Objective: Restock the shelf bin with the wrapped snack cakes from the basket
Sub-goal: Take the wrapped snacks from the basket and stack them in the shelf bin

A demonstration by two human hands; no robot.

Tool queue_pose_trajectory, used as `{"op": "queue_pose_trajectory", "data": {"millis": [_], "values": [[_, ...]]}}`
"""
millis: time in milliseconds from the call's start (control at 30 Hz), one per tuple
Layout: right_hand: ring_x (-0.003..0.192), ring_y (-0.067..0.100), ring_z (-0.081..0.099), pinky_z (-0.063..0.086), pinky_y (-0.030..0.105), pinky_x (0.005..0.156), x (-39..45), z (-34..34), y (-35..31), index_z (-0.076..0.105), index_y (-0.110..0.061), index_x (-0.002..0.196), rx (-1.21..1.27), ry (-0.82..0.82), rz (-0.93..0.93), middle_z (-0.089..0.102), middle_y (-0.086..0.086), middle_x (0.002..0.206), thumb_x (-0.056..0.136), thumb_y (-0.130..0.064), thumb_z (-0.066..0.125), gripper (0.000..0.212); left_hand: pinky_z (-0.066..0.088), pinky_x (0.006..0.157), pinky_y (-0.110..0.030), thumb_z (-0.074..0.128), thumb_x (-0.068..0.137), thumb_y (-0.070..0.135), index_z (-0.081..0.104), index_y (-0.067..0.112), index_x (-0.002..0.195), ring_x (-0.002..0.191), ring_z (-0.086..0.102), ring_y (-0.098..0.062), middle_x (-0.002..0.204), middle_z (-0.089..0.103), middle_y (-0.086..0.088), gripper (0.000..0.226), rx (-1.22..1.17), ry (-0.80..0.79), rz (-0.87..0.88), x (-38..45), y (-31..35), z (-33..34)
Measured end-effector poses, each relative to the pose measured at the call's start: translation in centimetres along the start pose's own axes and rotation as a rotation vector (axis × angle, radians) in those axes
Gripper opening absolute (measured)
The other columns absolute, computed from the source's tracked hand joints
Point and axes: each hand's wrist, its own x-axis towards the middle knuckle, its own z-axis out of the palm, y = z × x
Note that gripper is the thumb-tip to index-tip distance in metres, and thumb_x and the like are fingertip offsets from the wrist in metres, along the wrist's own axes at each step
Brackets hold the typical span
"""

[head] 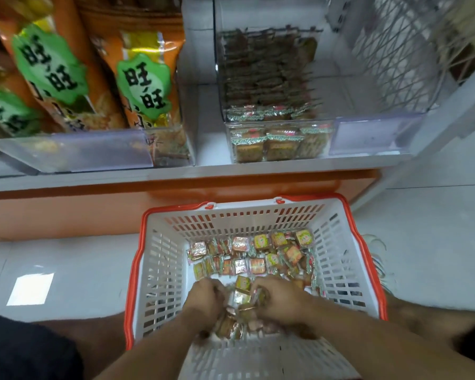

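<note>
A white basket with an orange rim stands on the floor below the shelf. Several small wrapped snack cakes lie loose on its bottom. Both my hands are down inside it, close together. My left hand and my right hand curl round a bunch of snack cakes gathered between them. On the shelf above, a clear plastic bin holds rows of the same cakes, packed from front to back.
Large orange snack bags fill the shelf to the left of the bin. A clear divider and a wire mesh panel stand to the right. The shelf base is orange, the floor tiled white. My knees flank the basket.
</note>
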Motion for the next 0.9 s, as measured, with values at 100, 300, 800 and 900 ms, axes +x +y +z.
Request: {"op": "queue_pose_trajectory", "data": {"millis": [100, 300, 800, 900], "values": [[0.107, 0.016, 0.058, 0.048, 0.035, 0.093, -1.4, -3.3, -2.4, 0.054, -0.037, 0.123, -0.108, 0.008, -0.027, 0.057, -0.007, 0.121, 0.073, -0.062, 0.074, 0.059, 0.053, 0.06, -0.028, 0.048, 0.097, -0.011, 0.069, 0.013, 0.078, 0.063, 0.066, -0.017, 0.076, 0.07, -0.007, 0.036, -0.305, -0.102, 0.02, -0.2, 2.3, -2.3], [0.106, 0.015, 0.066, 0.053, 0.037, 0.097, -6.9, -12.6, -10.1, 0.061, -0.036, 0.12, -0.072, 0.107, -0.072, 0.069, -0.009, 0.118, 0.073, -0.054, 0.082, 0.055, 0.052, 0.059, -0.025, 0.056, 0.094, 0.065, 0.077, 0.025, 0.108, 0.072, 0.07, -0.012, 0.097, 0.079, -0.001, 0.047, -0.573, -0.447, 0.159, -4.6, 11.7, -8.9], [0.076, 0.003, 0.069, 0.055, 0.025, 0.072, -21.2, -21.9, -19.7, 0.06, -0.039, 0.112, 0.092, 0.408, -0.29, 0.076, -0.009, 0.093, 0.074, -0.037, 0.088, 0.048, 0.063, 0.065, -0.036, 0.074, 0.093, 0.029, 0.069, 0.012, 0.117, 0.08, 0.065, -0.029, 0.095, 0.071, -0.017, 0.031, -0.6, -0.354, 0.636, -17.2, 22.7, -20.5], [0.098, 0.001, 0.069, 0.056, 0.03, 0.092, -21.0, -22.9, -18.9, 0.036, -0.05, 0.142, 0.101, 0.477, -0.247, 0.069, -0.019, 0.113, 0.073, -0.043, 0.086, 0.086, 0.062, 0.064, -0.035, 0.068, 0.097, 0.031, 0.071, 0.016, 0.12, 0.078, 0.07, -0.021, 0.096, 0.075, -0.009, 0.028, -0.644, -0.362, 0.638, -16.3, 23.7, -20.4]]}}
